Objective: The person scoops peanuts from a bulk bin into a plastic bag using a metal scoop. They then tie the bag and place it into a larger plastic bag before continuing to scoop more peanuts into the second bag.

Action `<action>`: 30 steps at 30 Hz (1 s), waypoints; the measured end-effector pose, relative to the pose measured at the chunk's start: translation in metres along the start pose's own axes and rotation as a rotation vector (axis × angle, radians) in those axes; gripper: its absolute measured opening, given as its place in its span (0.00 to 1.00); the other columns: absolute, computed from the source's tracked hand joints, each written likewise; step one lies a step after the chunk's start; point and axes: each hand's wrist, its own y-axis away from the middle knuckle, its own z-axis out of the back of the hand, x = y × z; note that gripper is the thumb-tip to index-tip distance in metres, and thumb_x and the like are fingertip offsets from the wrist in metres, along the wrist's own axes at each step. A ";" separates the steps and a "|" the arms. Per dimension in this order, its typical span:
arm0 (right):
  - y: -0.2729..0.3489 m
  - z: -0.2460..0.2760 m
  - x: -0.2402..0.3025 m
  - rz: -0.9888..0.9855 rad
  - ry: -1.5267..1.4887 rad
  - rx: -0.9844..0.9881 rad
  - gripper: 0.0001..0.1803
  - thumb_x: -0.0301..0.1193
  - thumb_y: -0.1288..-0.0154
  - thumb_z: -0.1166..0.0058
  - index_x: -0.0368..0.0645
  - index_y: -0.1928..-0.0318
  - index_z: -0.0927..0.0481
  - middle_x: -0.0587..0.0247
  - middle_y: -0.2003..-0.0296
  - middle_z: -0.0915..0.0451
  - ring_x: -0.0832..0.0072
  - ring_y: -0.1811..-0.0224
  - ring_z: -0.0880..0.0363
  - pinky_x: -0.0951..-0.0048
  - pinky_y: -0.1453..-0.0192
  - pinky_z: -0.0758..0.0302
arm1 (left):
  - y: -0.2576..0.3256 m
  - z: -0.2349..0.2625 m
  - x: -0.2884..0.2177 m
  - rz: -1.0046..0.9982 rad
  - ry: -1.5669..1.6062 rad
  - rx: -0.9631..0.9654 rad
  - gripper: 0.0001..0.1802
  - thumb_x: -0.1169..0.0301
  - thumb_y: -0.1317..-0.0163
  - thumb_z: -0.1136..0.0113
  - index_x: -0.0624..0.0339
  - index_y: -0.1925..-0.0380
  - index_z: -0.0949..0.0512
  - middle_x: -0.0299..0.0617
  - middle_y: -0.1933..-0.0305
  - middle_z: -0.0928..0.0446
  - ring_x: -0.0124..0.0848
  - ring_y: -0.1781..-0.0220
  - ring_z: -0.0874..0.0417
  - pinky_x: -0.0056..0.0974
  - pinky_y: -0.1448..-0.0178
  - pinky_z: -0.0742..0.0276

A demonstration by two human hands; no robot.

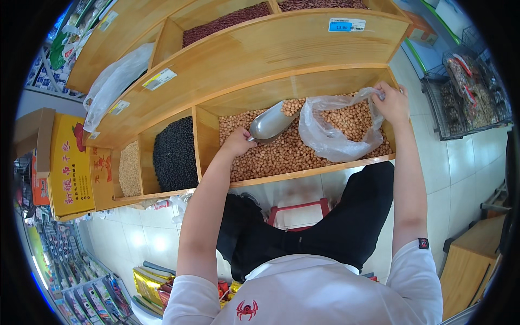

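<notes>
My left hand (237,143) is closed round the short handle of a shiny metal scoop (269,123). The scoop lies over the chickpeas (260,160) in a wooden bin, its mouth tilted toward the right, with some chickpeas (293,105) at its lip. Pinched in my right hand (392,103) is the rim of a clear plastic bag (325,142). The bag's mouth is spread wide and chickpeas show inside or through it; I cannot tell how many are in the bag. It rests on the chickpeas at the bin's right end.
Left of the chickpeas are bins of black beans (176,154) and pale grains (129,170). Dark red beans (227,24) fill the upper row. A roll of plastic bags (116,81) hangs at upper left, a yellow carton (70,162) below. A wire basket (460,103) stands right; a red stool (298,208) is below.
</notes>
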 end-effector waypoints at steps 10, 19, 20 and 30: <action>0.001 0.001 0.000 0.012 0.006 -0.006 0.09 0.40 0.35 0.42 0.52 0.59 0.18 0.63 0.68 0.13 0.62 0.61 0.14 0.51 0.29 0.36 | -0.007 -0.001 0.004 -0.015 0.170 -0.004 0.23 0.70 0.51 0.21 0.61 0.60 0.25 0.38 0.62 0.20 0.28 0.60 0.21 0.35 0.53 0.22; 0.002 0.002 0.001 0.007 0.011 -0.011 0.09 0.39 0.36 0.41 0.52 0.59 0.18 0.64 0.66 0.12 0.63 0.60 0.14 0.53 0.30 0.36 | 0.019 0.008 -0.035 -0.316 0.175 -0.288 0.20 0.70 0.50 0.24 0.61 0.61 0.25 0.41 0.65 0.18 0.33 0.62 0.18 0.37 0.53 0.21; 0.002 0.003 0.002 0.004 0.012 -0.005 0.09 0.39 0.36 0.41 0.52 0.59 0.18 0.65 0.66 0.12 0.64 0.59 0.14 0.53 0.30 0.36 | 0.022 0.009 -0.037 -0.349 0.212 -0.309 0.19 0.71 0.49 0.25 0.60 0.61 0.25 0.42 0.64 0.18 0.34 0.61 0.16 0.38 0.52 0.21; 0.002 0.000 -0.002 0.013 -0.013 -0.039 0.09 0.38 0.37 0.41 0.52 0.59 0.18 0.65 0.66 0.12 0.63 0.60 0.14 0.53 0.30 0.36 | 0.085 0.031 -0.170 -0.760 -0.417 -0.499 0.11 0.71 0.48 0.29 0.54 0.66 0.21 0.40 0.69 0.16 0.42 0.65 0.15 0.44 0.56 0.25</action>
